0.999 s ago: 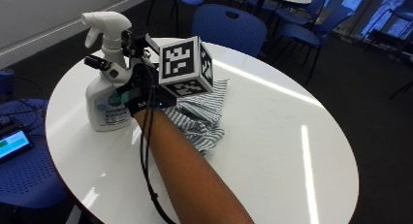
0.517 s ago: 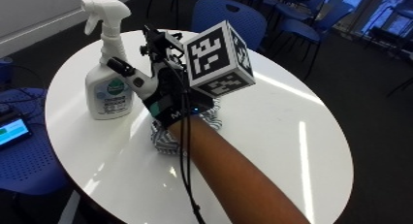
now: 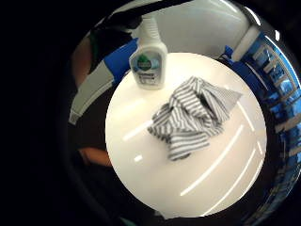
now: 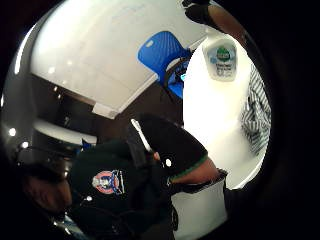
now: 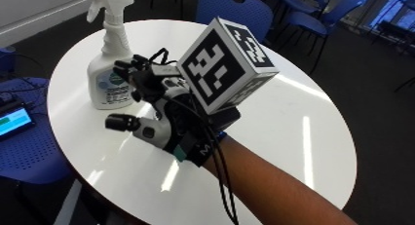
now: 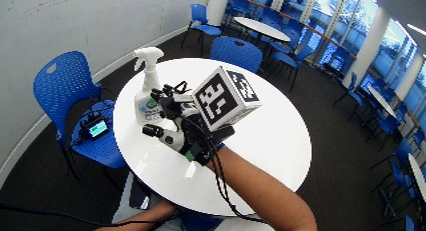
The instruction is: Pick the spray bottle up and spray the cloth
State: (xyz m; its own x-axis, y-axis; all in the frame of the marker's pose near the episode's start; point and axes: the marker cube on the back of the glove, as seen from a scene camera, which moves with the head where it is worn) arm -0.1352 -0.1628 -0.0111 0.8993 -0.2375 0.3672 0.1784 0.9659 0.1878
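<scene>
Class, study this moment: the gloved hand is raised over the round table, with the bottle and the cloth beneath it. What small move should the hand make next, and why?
Probably lower the hand toward the bottle and close round its neck. The bottle stands upright and untouched on the table, beside the striped cloth. The palm views show both lying well away from the palm, so nothing is held yet, and spraying must wait for a grip.

Daylight from the windows (image 6: 373, 36) streaked glare across the white counter (image 5: 305, 122) beyond my grip (image 5: 172, 122); the palm views stayed dim.
</scene>
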